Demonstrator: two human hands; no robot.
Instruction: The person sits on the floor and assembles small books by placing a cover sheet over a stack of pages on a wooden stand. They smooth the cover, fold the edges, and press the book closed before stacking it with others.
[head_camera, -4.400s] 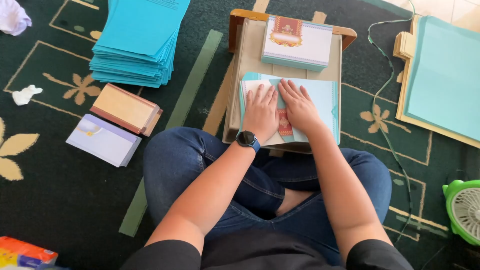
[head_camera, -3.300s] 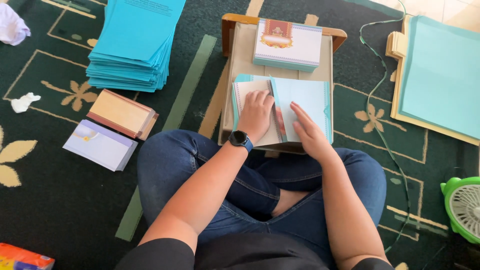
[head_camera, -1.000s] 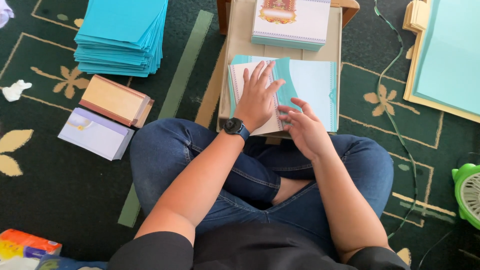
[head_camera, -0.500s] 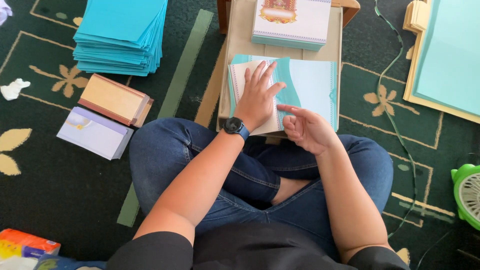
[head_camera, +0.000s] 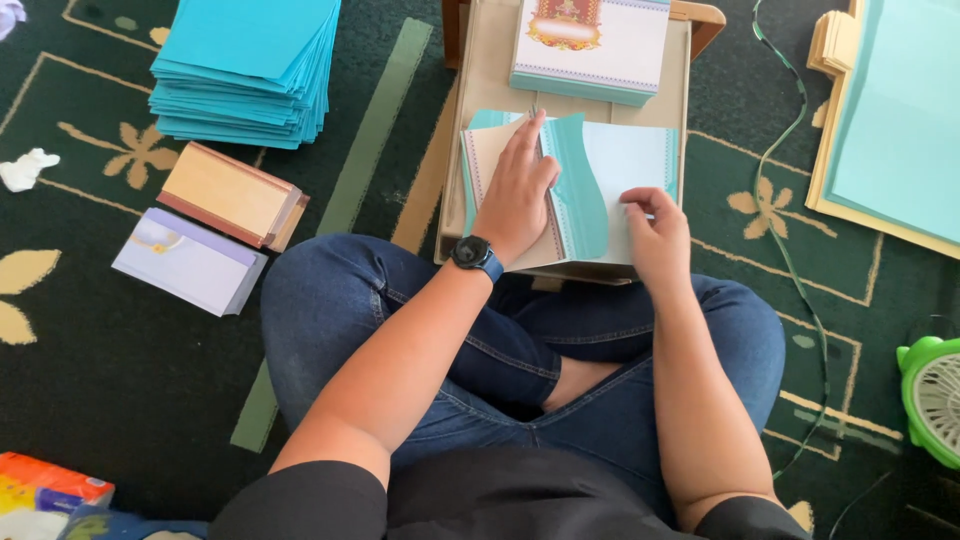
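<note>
Sitting cross-legged on the patterned carpet (head_camera: 120, 400), the person works over a small wooden table (head_camera: 480, 120) set just past the knees. Nearest, the left hand (head_camera: 515, 190) lies flat with fingers stretched out, pressing on the open card (head_camera: 510, 215) and its curling teal flap (head_camera: 580, 190); it grips nothing, only pins. The right hand (head_camera: 655, 235) sits just beside it on the white panel (head_camera: 640, 165), fingertips pinched lightly at the sheet's edge near the table's front rim. By the look of it, the fold or insert step is in hand, and the next move likely calls for holding the card steady while the flap is laid over squarely. Room is tight: the card fills the table's near half and a finished stack (head_camera: 590, 45) takes the far half, the two nearly touching. To the left on the carpet lie a tan packet (head_camera: 230, 195) and a pale lilac packet (head_camera: 190, 262), with a teal paper pile (head_camera: 250, 65) beyond; on the right a teal sheet on a board (head_camera: 900, 120) sits well apart
</note>
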